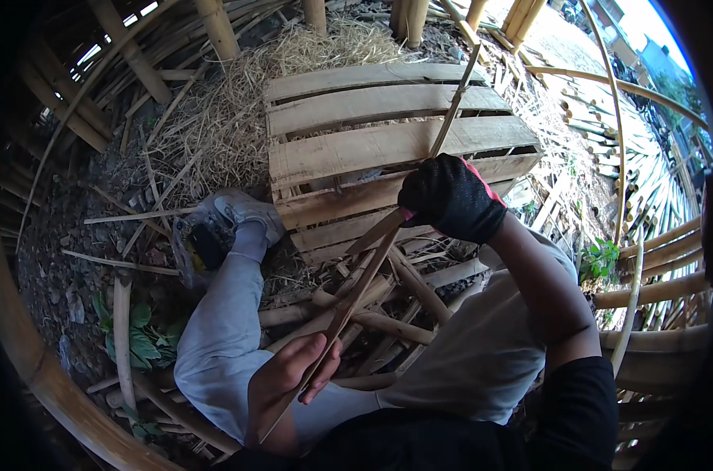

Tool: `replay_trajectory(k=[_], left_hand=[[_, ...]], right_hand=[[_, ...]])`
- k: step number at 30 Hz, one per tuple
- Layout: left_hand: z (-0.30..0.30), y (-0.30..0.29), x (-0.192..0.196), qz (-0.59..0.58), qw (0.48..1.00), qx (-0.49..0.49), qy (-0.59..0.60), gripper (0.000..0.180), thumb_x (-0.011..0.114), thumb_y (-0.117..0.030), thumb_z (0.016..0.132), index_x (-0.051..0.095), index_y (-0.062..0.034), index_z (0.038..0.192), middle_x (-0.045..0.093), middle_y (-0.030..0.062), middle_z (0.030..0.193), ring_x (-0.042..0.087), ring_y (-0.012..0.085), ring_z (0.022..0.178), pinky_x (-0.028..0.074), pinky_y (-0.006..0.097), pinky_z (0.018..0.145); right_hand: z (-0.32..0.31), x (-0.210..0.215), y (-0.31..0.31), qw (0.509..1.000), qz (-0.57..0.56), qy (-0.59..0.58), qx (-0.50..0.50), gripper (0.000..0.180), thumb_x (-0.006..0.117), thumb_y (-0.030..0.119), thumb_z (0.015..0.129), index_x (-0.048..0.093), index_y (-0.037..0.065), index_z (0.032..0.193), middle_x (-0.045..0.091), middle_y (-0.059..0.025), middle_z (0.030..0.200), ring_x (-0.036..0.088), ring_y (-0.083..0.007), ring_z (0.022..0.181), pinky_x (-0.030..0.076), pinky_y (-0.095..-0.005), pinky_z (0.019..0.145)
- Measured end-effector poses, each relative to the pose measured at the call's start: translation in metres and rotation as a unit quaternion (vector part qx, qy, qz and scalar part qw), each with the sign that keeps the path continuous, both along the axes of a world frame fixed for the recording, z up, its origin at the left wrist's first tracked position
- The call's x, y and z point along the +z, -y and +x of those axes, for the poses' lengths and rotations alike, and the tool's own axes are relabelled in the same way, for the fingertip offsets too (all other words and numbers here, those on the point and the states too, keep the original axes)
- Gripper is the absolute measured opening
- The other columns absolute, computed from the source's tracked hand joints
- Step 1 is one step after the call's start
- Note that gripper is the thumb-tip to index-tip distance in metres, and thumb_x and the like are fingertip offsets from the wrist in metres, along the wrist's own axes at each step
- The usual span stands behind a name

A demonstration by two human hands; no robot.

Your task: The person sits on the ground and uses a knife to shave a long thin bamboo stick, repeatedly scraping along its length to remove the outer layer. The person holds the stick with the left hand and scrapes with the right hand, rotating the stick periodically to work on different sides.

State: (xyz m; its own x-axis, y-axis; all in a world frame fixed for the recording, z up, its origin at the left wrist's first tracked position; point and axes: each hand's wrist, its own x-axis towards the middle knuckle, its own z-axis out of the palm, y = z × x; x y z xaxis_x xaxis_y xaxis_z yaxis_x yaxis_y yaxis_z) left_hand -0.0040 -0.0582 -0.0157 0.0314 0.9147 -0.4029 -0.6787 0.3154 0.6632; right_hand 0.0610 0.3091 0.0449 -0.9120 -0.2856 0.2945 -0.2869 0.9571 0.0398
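A long, thin bamboo strip (355, 292) runs slantwise from near my lap up past the slatted wooden crate. My bare left hand (292, 370) is closed round its lower part, with the thumb on one side and the fingers on the other. Farther up, my right hand (450, 198), in a black and red glove, is closed on the strip, which comes out beyond the glove toward the crate's far edge. A short flat piece (374, 231) juts from under the glove beside the strip; whether it is a blade or split bamboo, I cannot tell.
The slatted wooden crate (356, 149) stands in front of me. Straw-like shavings (215, 118) heap up behind and left of it. Cut bamboo pieces (392, 326) lie between my legs. A clear plastic bag (191, 251) sits by my left shoe. Bamboo poles (654, 290) stand at right.
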Motion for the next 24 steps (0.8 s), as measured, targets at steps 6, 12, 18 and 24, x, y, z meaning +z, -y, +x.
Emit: replay_trajectory(k=[6,12,18,24], left_hand=[[0.011,0.01,-0.003,-0.036,0.995,0.042,0.083,0.037,0.036,-0.044,0.11,0.046,-0.0103,0.099,0.04,-0.0028,0.054,0.033,0.0054,0.036,0.03,0.021,0.037],[0.033,-0.008,0.022,-0.073,0.99,0.122,0.017,0.039,0.031,-0.041,0.112,0.046,-0.0073,0.098,0.037,-0.002,0.056,0.031,0.0064,0.039,0.03,0.022,0.039],[0.035,-0.011,0.024,-0.065,0.985,0.161,0.011,0.04,0.029,-0.04,0.113,0.047,-0.0057,0.1,0.037,-0.0009,0.055,0.031,0.0071,0.04,0.03,0.023,0.039],[0.033,-0.012,0.015,-0.061,0.983,0.174,-0.016,0.042,0.029,-0.041,0.112,0.048,-0.0057,0.1,0.038,-0.0002,0.055,0.032,0.0075,0.039,0.031,0.023,0.039]], right_hand=[[0.026,0.001,0.039,0.977,-0.139,-0.109,-0.116,0.021,0.074,0.033,0.087,0.075,0.015,0.097,0.065,-0.0073,0.07,0.065,-0.0293,0.064,0.05,-0.0423,0.058],[0.038,-0.016,0.112,0.952,-0.205,0.042,-0.221,0.026,0.068,0.025,0.092,0.074,0.007,0.075,0.062,-0.0178,0.062,0.061,-0.0381,0.05,0.047,-0.0486,0.05],[0.008,-0.028,0.075,0.992,-0.001,-0.074,-0.105,0.023,0.064,0.027,0.096,0.076,0.007,0.099,0.06,-0.011,0.055,0.06,-0.0297,0.043,0.042,-0.0412,0.037],[0.005,-0.033,0.098,0.987,-0.066,-0.061,-0.136,0.032,0.057,0.031,0.099,0.067,0.003,0.111,0.063,-0.0127,0.058,0.063,-0.031,0.046,0.046,-0.0429,0.041]])
